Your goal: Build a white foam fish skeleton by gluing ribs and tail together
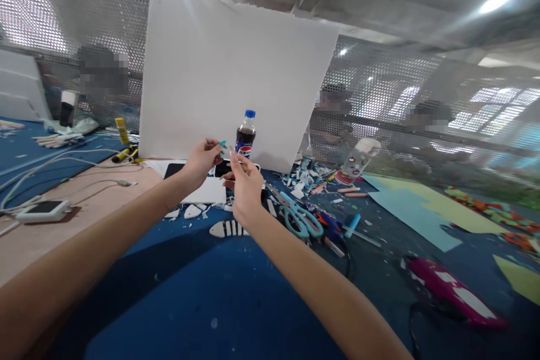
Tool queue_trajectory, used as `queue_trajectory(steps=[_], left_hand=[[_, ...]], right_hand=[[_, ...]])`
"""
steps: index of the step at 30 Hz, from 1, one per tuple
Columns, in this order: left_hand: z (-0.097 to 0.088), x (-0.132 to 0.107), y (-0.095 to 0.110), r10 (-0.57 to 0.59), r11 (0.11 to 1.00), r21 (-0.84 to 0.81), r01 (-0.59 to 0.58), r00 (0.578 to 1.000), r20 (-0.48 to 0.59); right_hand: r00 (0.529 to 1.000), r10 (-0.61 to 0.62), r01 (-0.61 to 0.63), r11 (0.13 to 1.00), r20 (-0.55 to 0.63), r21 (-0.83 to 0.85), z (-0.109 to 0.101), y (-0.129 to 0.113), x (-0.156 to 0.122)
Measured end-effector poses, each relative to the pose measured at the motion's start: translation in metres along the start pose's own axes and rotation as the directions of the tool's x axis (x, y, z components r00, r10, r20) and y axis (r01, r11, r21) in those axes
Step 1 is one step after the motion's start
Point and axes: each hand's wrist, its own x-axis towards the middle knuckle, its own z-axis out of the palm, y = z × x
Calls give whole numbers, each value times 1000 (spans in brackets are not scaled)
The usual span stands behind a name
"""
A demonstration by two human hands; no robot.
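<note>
My left hand (pixel 201 163) is raised above the table, thumb and fingers pinching a small teal piece (pixel 223 145). Close beside it, my right hand (pixel 247 185) has its thumb and forefinger together in a pinch; whatever is in that pinch is too small to name. Just behind the hands stands an upright cola bottle (pixel 246 136) with a blue cap. White cut-out pieces shaped like a fish skeleton (pixel 228 229) lie on the blue table below my right hand. A white flat slab (pixel 206 191) and a dark phone (pixel 223 169), partly hidden, rest beneath the hands.
Blue-handled scissors (pixel 300 219) and scattered white scraps (pixel 301 177) lie to the right. Farther right are a magenta corded tool (pixel 451 289), coloured sheets (pixel 415 214) and a tilted clear cup (pixel 358 160). A white board (pixel 236 67) stands behind. Cables and a power bank (pixel 44 210) lie left.
</note>
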Motion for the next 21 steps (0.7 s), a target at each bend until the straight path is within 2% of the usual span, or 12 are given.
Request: queue_trajectory(steps=[4,8,15,21], left_hand=[[2,-5,-5,92,994,49,-95,994,54],[2,-4,-10,173,975,132,-180,983,64],[-6,5,-14,287,919,272,-284,957,30],[-7,4,-13,348,883,304,-358,933,90]], right_hand=[[999,-5,3,998,37,60,0,0,5],[999,36,-36,995,-1,96,0,-4,8],[999,-16,18,999,-45,45,-11,-15,22],[999,-14,15,999,-32,33,-21,-17,37]])
